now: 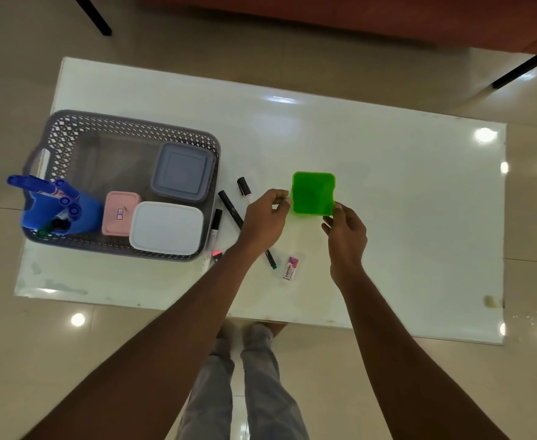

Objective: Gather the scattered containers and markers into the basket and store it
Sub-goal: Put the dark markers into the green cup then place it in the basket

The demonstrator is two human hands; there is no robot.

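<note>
1 green container (313, 193), 3 lidded boxes (181, 173) in 1 basket (127, 127)

- Basket (127, 128) sat centre-left; only its upper-left floor was open for a drop-in.
- Grey container (183, 173), white container (167, 228), pink container (119, 214) and blue marker holder (86, 214) filled the rest.
- Black markers (230, 209) lay just right of the basket wall, blocking a table-level sweep.
- Eraser (291, 268) lay lower centre, between the forearms.
- Left hand (265, 219) and right hand (344, 231) gripped the green container (313, 193) at centre.
- Table (419, 217) surface at right was bare and passable.
</note>
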